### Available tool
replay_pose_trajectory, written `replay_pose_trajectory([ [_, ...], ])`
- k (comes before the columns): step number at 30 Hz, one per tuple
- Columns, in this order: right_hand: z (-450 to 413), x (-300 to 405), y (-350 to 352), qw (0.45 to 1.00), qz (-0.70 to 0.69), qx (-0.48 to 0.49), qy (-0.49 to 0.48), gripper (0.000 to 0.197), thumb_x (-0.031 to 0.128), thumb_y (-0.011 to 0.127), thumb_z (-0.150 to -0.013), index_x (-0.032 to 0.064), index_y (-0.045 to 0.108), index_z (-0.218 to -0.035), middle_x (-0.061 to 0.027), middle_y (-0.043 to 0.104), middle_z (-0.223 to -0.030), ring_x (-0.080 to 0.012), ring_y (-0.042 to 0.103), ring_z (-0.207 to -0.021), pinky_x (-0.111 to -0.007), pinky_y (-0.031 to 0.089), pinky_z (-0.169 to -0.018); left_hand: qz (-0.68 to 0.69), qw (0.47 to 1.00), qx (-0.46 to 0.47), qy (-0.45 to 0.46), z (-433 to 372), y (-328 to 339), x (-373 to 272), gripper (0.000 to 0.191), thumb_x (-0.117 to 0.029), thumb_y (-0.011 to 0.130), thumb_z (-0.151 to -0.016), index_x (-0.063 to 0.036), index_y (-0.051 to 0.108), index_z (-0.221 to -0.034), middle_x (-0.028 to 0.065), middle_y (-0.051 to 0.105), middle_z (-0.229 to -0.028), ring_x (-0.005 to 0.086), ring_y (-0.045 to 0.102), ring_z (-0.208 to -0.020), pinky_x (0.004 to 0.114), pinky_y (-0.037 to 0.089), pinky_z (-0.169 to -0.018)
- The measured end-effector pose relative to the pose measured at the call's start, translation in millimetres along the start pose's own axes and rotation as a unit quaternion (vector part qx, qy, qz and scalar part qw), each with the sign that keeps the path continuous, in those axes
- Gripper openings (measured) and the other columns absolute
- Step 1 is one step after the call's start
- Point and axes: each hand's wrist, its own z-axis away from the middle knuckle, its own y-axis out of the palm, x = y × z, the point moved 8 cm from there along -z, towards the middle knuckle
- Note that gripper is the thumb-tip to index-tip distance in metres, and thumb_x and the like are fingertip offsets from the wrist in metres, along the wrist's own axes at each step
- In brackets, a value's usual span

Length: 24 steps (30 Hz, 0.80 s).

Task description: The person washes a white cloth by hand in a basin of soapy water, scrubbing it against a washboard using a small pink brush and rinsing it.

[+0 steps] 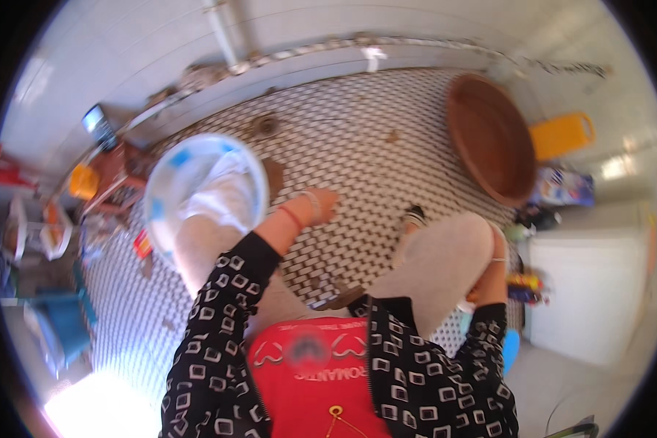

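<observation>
My left hand [322, 205] hangs over the tiled floor, to the right of a white basin [161, 180] with blue patches. I see nothing in its loosely bent, blurred fingers, and a bracelet and a red band circle the wrist. White cloth [227, 189] lies in the basin, partly hidden behind my left knee. My right hand [497, 241] is at the outer side of my right knee, which covers most of it. Whether it holds anything is hidden.
A large brown tub [493, 139] leans at the back right by a yellow plastic board [564, 136]. A white cabinet [586, 290] stands at right. A brown stool [115, 178] is left of the basin, and a floor drain [265, 126] lies behind. A blue container [65, 323] stands far left.
</observation>
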Motion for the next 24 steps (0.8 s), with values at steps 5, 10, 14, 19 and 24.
replay_pose_trajectory([
  [5, -63, 136, 45, 0.997, 0.033, -0.050, -0.049, 0.025, 0.020, 0.057, -0.093, 0.0038, 0.062, -0.111, -0.0101, 0.070, -0.099, -0.0177, 0.066, -0.080, -0.028, 0.053, -0.066, -0.039, 0.997, -0.015, 0.068, 11, -38, -38, 0.043, -0.025, 0.064, -0.086, -0.0043, 0.054, -0.122, 0.0137, 0.062, -0.111, 0.0323, 0.062, -0.099, 0.044, 0.048, -0.086],
  [10, -166, 167, 186, 0.958, 0.273, 0.043, -0.079, 0.021, 0.015, 0.055, -0.092, 0.0027, 0.064, -0.107, -0.0071, 0.068, -0.093, -0.0142, 0.062, -0.072, -0.025, 0.050, -0.060, -0.079, 0.997, 0.013, 0.017, -22, -29, -9, 0.050, -0.021, 0.067, -0.082, -0.0036, 0.051, -0.126, 0.0121, 0.062, -0.106, 0.0262, 0.061, -0.100, 0.037, 0.042, -0.090],
  [14, -246, 89, 284, 0.743, 0.627, 0.219, -0.083, 0.028, 0.018, 0.055, -0.092, -0.0002, 0.061, -0.112, -0.0128, 0.067, -0.092, -0.0232, 0.063, -0.080, -0.035, 0.051, -0.074, -0.173, 0.985, 0.016, 0.009, -50, -40, -6, 0.053, -0.016, 0.067, -0.077, -0.0007, 0.051, -0.126, 0.0115, 0.061, -0.107, 0.0249, 0.059, -0.100, 0.039, 0.041, -0.092],
  [19, -281, -7, 333, 0.664, 0.659, 0.350, -0.056, 0.032, 0.022, 0.055, -0.093, 0.0025, 0.058, -0.117, -0.0164, 0.067, -0.102, -0.0325, 0.063, -0.093, -0.040, 0.050, -0.082, -0.085, 0.991, -0.106, 0.012, -63, -60, 3, 0.053, -0.018, 0.067, -0.078, -0.0011, 0.051, -0.125, 0.0123, 0.060, -0.107, 0.0262, 0.059, -0.098, 0.039, 0.042, -0.092],
  [24, -267, -21, 334, 0.649, 0.664, 0.365, 0.077, 0.036, 0.025, 0.048, -0.098, 0.0021, 0.057, -0.123, -0.0178, 0.065, -0.113, -0.0305, 0.063, -0.101, -0.041, 0.051, -0.085, -0.042, 0.997, -0.007, -0.063, -74, -50, 6, 0.045, -0.015, 0.056, -0.086, -0.0006, 0.050, -0.128, 0.0155, 0.059, -0.113, 0.0283, 0.059, -0.103, 0.046, 0.039, -0.099],
])
